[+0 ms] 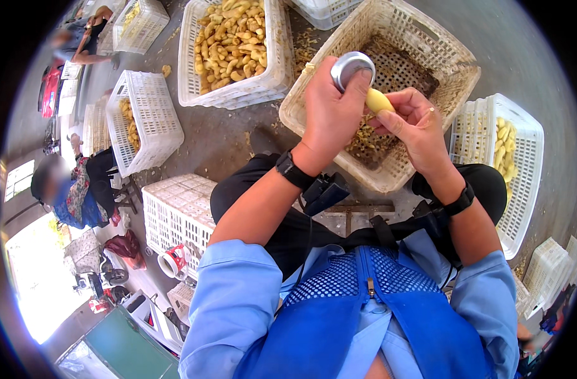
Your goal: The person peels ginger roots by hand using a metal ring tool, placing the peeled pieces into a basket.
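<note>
Here are the fingers of the right hand (421, 134), pinching a small, smooth, pale-yellow piece of peeled ginger (378, 101) by its lower end, just above the open crate! The left hand (331, 107) has its fingers curled round a round, silver metal tool (353, 67), thumb pressed against it, right beside the ginger. That piece looks light and firm, probably slick where it's bare; the blunt end, well back from the metal, seems the place to grip, and a hard squeeze might snap a thin knob. Out we go: below sits a stained, off-white plastic crate (456, 58), dark scraps and pale bits across its bottom. Upper left, a white slatted plastic crate (186, 66) brims with tan, knobbly ginger (233, 44); over on the right, a white perforated plastic basket (523, 202) carries pale-yellow ginger pieces (505, 151).
</note>
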Available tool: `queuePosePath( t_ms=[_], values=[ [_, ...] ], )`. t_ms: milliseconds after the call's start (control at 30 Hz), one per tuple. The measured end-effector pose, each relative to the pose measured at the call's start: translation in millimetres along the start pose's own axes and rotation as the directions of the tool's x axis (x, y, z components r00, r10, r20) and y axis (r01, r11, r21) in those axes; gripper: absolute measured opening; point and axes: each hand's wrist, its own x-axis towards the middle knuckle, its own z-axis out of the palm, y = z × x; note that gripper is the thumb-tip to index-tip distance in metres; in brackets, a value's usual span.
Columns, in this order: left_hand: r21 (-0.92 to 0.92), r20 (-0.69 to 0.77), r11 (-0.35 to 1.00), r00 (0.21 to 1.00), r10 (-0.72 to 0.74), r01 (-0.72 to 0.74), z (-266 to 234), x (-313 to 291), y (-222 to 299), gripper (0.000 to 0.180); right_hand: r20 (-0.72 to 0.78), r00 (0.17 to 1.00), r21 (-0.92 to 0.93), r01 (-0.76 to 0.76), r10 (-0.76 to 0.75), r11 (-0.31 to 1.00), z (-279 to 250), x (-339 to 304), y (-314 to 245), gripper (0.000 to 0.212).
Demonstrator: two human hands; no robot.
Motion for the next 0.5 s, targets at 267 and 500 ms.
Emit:
queuePosePath(
  t_ms=[267, 500],
  values=[
    [-0.312, 0.145, 0.939, 0.984, -0.101, 0.143, -15, 2, 3, 0.018, 0.156, 0.973, 0.344, -0.213, 0.168, 0.915, -8, 7, -5, 0.030],
    [-0.236, 0.154, 0.951, 0.974, -0.167, 0.201, -16, 4, -6, 0.019, 0.203, 0.936, 0.382, -0.347, 0.289, 0.856, -10, 6, -6, 0.037]
  ],
)
